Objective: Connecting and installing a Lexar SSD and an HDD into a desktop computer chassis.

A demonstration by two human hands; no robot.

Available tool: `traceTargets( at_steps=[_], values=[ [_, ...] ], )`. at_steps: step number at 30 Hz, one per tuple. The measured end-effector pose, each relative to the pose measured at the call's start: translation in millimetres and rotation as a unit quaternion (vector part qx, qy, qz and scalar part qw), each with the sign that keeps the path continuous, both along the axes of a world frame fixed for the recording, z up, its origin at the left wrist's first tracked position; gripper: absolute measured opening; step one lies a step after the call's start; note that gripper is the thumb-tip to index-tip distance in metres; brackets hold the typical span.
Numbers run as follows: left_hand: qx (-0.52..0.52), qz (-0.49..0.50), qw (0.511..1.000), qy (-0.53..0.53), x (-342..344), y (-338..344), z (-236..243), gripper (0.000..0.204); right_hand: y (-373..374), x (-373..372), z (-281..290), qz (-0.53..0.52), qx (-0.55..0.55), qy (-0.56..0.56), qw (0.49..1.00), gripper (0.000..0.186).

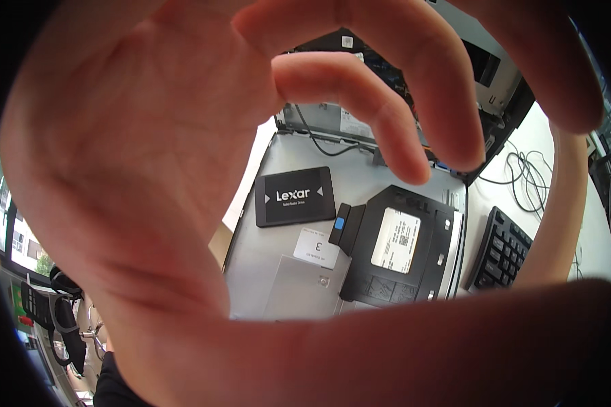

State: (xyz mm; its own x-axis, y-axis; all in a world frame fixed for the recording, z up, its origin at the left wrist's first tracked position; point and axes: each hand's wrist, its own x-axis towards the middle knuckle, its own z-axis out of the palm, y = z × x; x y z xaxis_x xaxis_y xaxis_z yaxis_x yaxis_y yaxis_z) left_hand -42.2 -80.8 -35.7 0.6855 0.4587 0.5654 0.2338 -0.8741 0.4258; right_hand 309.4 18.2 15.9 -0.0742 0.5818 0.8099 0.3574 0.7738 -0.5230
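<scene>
My left hand looms very close at the left and top, palm toward me. Its fingers are bent but apart, with nothing between them. A blurred band of skin at the right edge looks like part of my right hand or arm; its fingers cannot be made out. Another band of skin crosses the lower edge. Beyond lies a black solid state drive, flat on a grey metal panel. To its right sits a black plastic drive bracket with a white label and a blue tab. Neither hand visibly touches them.
An opened computer case stands at the back, partly hidden by my fingers. A dark cable runs from it onto the panel. On the white table at right are a black keyboard and loose black cables.
</scene>
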Motion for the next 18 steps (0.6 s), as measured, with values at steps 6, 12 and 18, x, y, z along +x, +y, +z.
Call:
traceTargets(
  at_steps=[6, 12, 18],
  values=[
    [0.030, 0.019, 0.999, 0.012, -1.4, -13.2, 15.2, 0.055, 27.0, 4.1, 1.4, -0.122, 0.120, -0.088, 0.981, 0.033],
    [0.081, 0.042, 0.995, 0.037, -9.2, -1.2, 43.9, 0.057, 43.6, 8.6, -8.1, -0.121, 0.166, -0.052, 0.977, 0.033],
    [0.059, 0.090, 0.988, 0.108, -48.4, -34.0, 64.2, 0.060, 35.7, -12.5, -16.9, -0.256, 0.134, -0.029, 0.957, 0.030]
  ],
)
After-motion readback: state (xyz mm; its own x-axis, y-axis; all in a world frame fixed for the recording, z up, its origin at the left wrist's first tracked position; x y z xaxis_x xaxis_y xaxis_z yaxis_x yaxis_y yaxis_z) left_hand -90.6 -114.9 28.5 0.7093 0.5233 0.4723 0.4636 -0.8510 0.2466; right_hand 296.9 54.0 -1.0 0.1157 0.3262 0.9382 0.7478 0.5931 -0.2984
